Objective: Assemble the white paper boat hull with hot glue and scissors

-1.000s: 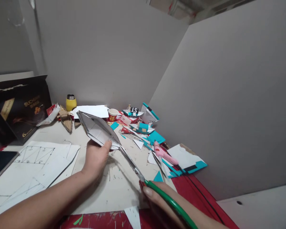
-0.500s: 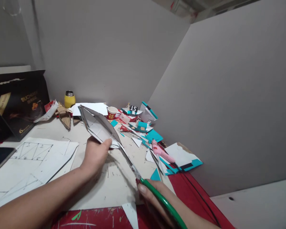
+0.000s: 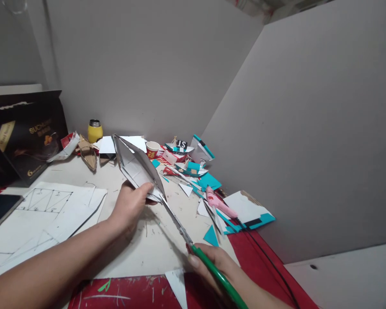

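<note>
My left hand (image 3: 133,206) is closed on a folded cardboard piece (image 3: 138,169), pale inside with grey raised walls, shaped like a small boat hull. The thumb presses on its near end. My right hand (image 3: 209,264) grips a pair of scissors (image 3: 176,223) with green handles. The blades point up and to the left, and their tips meet the near end of the cardboard piece, beside my left thumb. Whether the blades are parted there is too small to tell. Both hands are above the white table board.
Paper drawings (image 3: 48,206) lie at left, before a black box (image 3: 25,137). Along the back stand a yellow jar (image 3: 95,132), a paper cup (image 3: 152,149) and small model boats (image 3: 191,168). A pink glue gun (image 3: 220,204) with a black cord lies at right among scraps.
The cardboard piece has shifted and tilted slightly in my left hand, its far end a little to the right. The scissors stay at its near end. The whole view has shifted a little.
</note>
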The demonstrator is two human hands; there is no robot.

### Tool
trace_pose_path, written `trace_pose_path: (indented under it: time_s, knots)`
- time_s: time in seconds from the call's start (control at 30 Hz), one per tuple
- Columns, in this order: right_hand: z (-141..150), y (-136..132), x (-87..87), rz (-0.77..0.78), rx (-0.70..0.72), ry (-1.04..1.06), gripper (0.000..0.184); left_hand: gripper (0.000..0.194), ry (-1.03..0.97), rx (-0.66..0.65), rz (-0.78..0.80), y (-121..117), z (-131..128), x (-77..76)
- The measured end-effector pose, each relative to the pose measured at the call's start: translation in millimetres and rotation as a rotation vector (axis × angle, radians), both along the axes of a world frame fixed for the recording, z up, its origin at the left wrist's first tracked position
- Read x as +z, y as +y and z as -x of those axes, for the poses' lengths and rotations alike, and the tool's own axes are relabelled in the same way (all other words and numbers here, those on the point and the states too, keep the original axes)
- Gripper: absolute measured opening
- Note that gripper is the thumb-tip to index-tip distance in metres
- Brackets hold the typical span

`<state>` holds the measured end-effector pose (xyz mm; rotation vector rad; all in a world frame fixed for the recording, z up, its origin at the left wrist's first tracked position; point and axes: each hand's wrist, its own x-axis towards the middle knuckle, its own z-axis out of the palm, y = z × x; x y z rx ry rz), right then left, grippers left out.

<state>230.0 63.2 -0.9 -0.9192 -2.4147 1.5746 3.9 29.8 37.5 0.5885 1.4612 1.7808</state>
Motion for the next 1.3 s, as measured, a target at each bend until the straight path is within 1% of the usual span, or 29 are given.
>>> trace_pose_path:
  time_s: [0.07,0.13,0.27,0.33,0.43,0.5,0.67,0.8,1.03,1.13,1.23,1.3]
  knots:
    - [-1.8,-1.8,-4.1,-0.007,-0.024,-0.008,0.043,0.018,0.0,0.004,0.009,-1.0,-0.8,1.6]
    - [-2.1,-5.7,-4.6,-0.034,-0.055,-0.012,0.041,0.016,0.006,0.021,0.024,-3.1,-2.3,5.5]
    - [1.6,-13.3,3.1,-0.088,-0.068,0.011,0.039,0.008,0.061,0.074,0.076,-8.4,-5.6,16.1]
    - [4.7,-14.2,7.6,-0.105,-0.059,0.027,0.04,0.007,0.088,0.077,0.095,-9.4,-6.4,17.6]
    - [8.7,-13.0,10.8,-0.126,-0.029,0.01,0.041,0.008,0.088,0.053,0.094,-7.6,-6.1,12.5]
    - [10.3,-12.2,10.1,-0.111,-0.019,-0.002,0.041,0.01,0.08,0.031,0.093,-5.6,-5.2,6.9]
    - [9.7,-12.0,3.9,-0.026,-0.057,0.026,0.04,0.012,0.056,-0.009,0.066,-1.7,-3.3,-2.2]
    - [7.4,-11.7,1.8,-0.057,-0.069,0.023,0.038,0.018,0.037,-0.024,0.031,0.0,-2.5,-5.2]
    - [8.1,-16.1,9.9,-0.229,-0.083,0.002,0.039,0.016,0.051,-0.027,0.062,-2.1,-3.8,-3.9]
    - [11.3,-14.8,11.0,-0.242,-0.07,-0.009,0.039,0.014,0.058,-0.026,0.083,-3.7,-6.8,-1.1]
    - [12.8,-11.3,7.0,-0.243,-0.047,-0.012,0.038,0.013,0.057,-0.026,0.1,-4.7,-8.5,1.1]
    - [11.7,-9.1,3.8,-0.26,-0.063,-0.039,0.038,0.014,0.05,-0.038,0.113,-5.2,-8.2,3.1]
